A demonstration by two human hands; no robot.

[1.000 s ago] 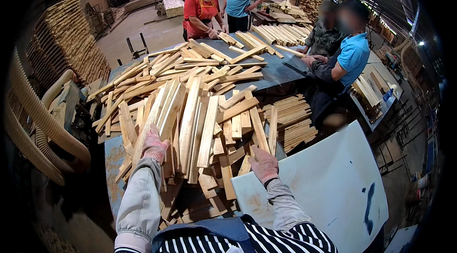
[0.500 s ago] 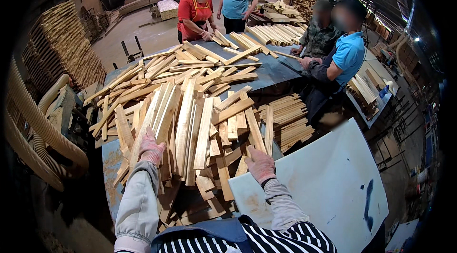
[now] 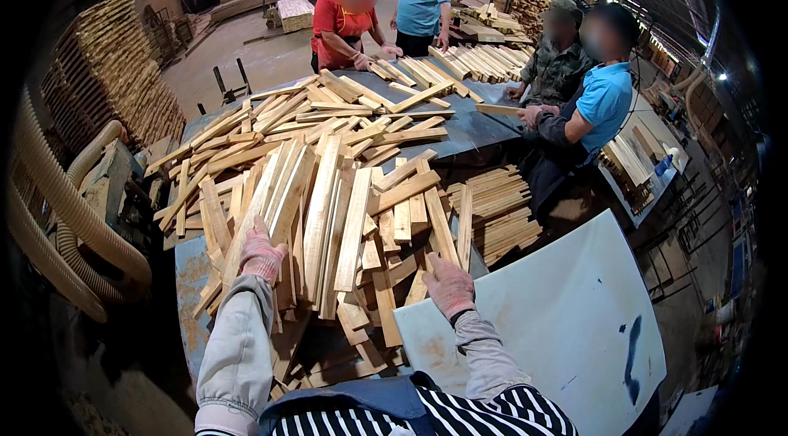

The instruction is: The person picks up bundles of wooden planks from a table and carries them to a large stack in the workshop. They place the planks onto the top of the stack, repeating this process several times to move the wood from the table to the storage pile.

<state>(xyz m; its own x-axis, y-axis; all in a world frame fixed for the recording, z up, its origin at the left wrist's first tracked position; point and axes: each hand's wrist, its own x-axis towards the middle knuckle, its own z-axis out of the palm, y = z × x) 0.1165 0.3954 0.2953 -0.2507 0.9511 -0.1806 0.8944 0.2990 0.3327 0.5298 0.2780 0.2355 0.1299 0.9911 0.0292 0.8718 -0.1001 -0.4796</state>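
A loose heap of pale wooden strips (image 3: 327,218) covers the near part of the table, many lying lengthwise away from me. My left hand (image 3: 263,255), in a pinkish work glove, is closed around the near end of a wooden strip at the heap's left side. At the right edge of the heap, my right hand (image 3: 451,285), gloved alike, is closed on the near end of another wooden strip; its fingertips are partly hidden. Both forearms, in light grey sleeves, reach in from below.
A pale blue sheet panel (image 3: 558,296) lies to my right. Beyond it are stacked strips (image 3: 497,210). Co-workers stand around the blue table (image 3: 484,136), one holding a wooden strip (image 3: 497,109). Ribbed hoses (image 3: 74,214) and a tall wood stack (image 3: 131,66) are at left.
My hands stay in place on the strips. At the far side, the co-worker in red shifts their hands over the strips; the right-hand co-worker in blue raises a strip slightly.
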